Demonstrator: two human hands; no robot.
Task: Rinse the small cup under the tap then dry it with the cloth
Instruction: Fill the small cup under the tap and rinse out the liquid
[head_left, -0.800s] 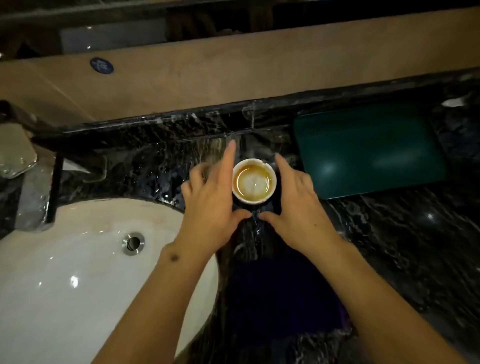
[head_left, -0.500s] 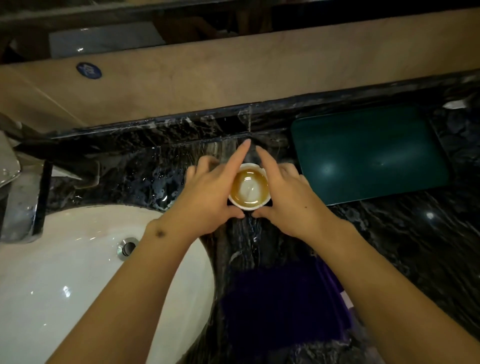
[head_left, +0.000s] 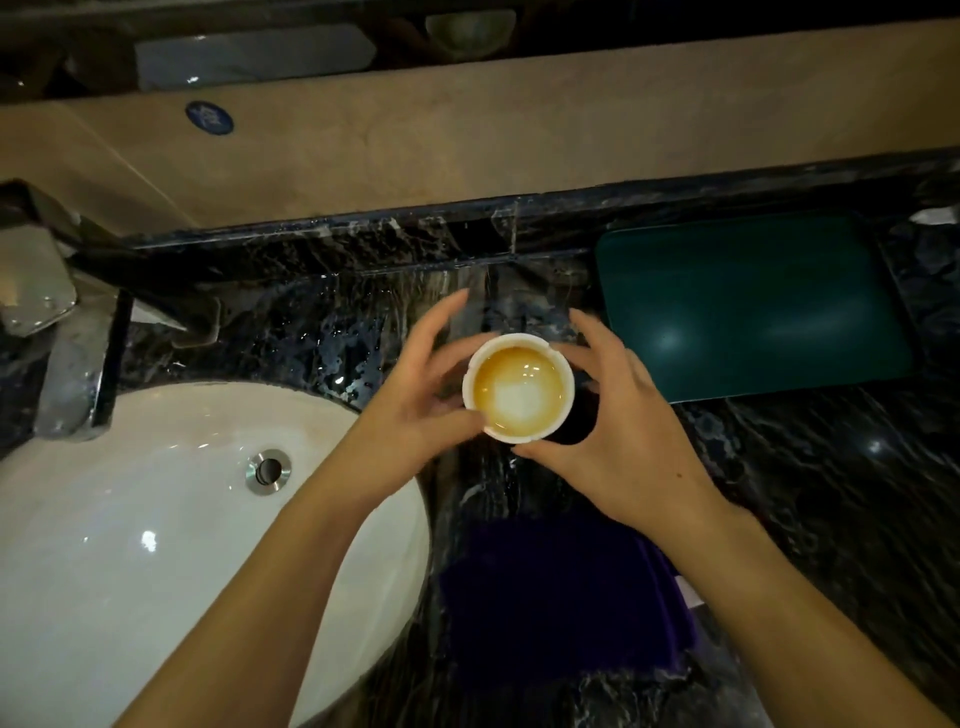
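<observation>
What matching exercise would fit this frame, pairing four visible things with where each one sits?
Things:
1. small cup
2. cloth
3. tray
4. basin

Places:
A. sunk in the counter at the left
B. flat on the counter nearest the camera
C. between the left hand and the right hand
D. against the back edge at the right

Pairs: 1-C, 2-B, 3-D, 4-A
</observation>
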